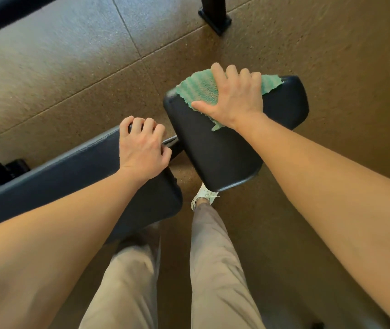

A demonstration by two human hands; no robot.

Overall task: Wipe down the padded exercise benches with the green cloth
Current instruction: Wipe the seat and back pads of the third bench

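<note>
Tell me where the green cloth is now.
In the head view, the cloth lies right of centre on the far end of the seat pad, pressed flat under the right hand.

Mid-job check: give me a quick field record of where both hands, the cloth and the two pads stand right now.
right hand: palm down, flat on the green cloth
green cloth: spread on the far end of the seat pad, under the right hand
seat pad: black, near part uncovered
left hand: fingers curled over the end of the long back pad, no cloth
long back pad: black, runs off to the left, apart from the seat pad
floor: speckled brown tiles
</note>
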